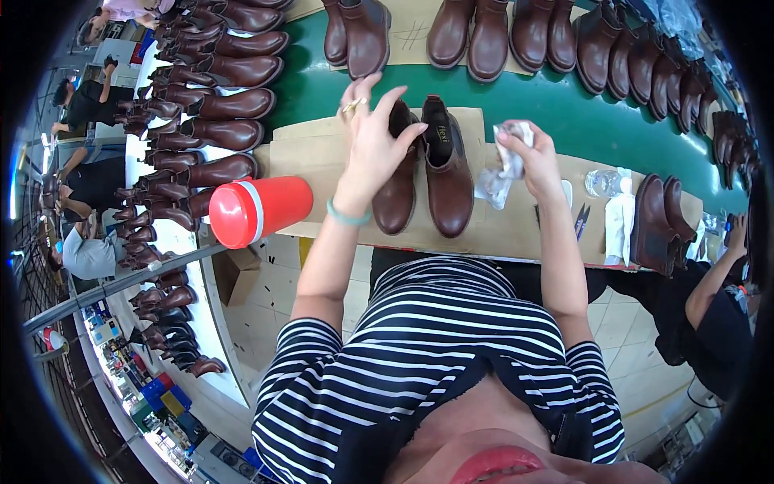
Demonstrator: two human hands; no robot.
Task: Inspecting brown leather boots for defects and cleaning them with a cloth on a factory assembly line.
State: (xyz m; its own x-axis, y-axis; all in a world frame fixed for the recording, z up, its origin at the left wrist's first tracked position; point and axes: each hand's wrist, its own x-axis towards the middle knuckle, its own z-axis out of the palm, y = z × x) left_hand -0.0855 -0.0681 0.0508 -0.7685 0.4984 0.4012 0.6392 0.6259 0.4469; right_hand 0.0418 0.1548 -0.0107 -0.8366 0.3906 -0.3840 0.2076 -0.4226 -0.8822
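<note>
A pair of brown ankle boots stands side by side on a cardboard sheet (314, 153), toes toward me: the left boot (395, 198) and the right boot (450, 194). My left hand (371, 137) is raised beside the left boot's top, fingers spread and nothing in them. It partly covers that boot's opening; whether it touches the boot I cannot tell. To the right of the pair, my right hand (542, 165) grips a crumpled, stained white cloth (505, 171), apart from the boots.
A red container (282, 202) lies near my left forearm. Snips (581, 219), a clear bottle (603, 184), a white cloth (619, 222) and more boots (655, 222) sit at the right. Boots line the green table's (322, 101) far side and a left rack. Another person's arm (716, 282) shows at right.
</note>
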